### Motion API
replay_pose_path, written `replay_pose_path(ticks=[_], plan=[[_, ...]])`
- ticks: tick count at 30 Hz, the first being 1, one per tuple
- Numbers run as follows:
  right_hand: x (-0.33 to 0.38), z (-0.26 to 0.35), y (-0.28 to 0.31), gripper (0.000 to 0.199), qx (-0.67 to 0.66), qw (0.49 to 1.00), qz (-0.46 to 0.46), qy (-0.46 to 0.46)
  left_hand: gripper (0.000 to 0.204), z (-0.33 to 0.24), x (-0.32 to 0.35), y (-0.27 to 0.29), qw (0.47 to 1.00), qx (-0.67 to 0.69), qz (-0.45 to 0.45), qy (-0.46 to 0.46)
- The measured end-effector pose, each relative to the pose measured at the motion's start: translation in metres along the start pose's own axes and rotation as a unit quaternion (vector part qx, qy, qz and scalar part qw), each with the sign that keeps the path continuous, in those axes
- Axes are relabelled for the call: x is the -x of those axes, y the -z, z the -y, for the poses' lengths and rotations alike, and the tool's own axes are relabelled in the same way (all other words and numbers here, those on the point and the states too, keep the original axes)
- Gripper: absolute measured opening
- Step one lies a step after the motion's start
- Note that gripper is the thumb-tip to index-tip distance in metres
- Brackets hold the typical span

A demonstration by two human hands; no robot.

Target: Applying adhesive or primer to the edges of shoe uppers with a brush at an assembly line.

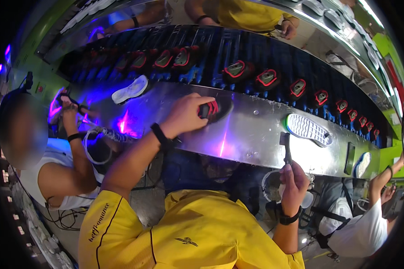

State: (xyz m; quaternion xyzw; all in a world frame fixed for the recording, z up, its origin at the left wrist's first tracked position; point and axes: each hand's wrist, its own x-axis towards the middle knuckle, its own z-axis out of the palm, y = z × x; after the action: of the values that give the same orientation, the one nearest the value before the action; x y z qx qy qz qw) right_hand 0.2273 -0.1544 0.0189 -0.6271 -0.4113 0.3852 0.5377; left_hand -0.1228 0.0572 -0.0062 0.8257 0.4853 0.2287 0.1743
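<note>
My left hand [188,114] is closed over a dark shoe [219,110] with red laces, which rests on the metal bench. Thumb and fingers grip it around the laced part. In my right hand [294,181], held low at the bench's near edge, is a slim black brush [286,148], its head pointing up and away from me. Just beyond the brush lies a white shoe sole [309,130] with a grid-like pattern. Another white sole [130,89] lies to the left of my left hand, apart from it.
A dark conveyor [211,54] behind the metal bench [251,121] carries several dark shoes [267,77] with red-edged collars. At the right end are a black flat block [350,158] and another sole [362,165]. Co-workers sit at left [60,175] and right [359,224]; another person [251,15] stands opposite.
</note>
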Motion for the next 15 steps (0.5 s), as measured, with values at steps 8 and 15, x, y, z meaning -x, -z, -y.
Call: replay_pose_path(ticks=[8, 15], plan=[[0.046, 0.030, -0.042, 0.031, 0.036, 0.999, 0.017, 0.018, 0.062, -0.074, 0.126, 0.011, 0.992, 0.009, 0.105, -0.074], [0.095, 0.074, -0.047, 0.024, 0.107, 0.994, 0.019, 0.024, 0.072, -0.081, 0.174, 0.055, 0.948, 0.268, 0.156, 0.072]])
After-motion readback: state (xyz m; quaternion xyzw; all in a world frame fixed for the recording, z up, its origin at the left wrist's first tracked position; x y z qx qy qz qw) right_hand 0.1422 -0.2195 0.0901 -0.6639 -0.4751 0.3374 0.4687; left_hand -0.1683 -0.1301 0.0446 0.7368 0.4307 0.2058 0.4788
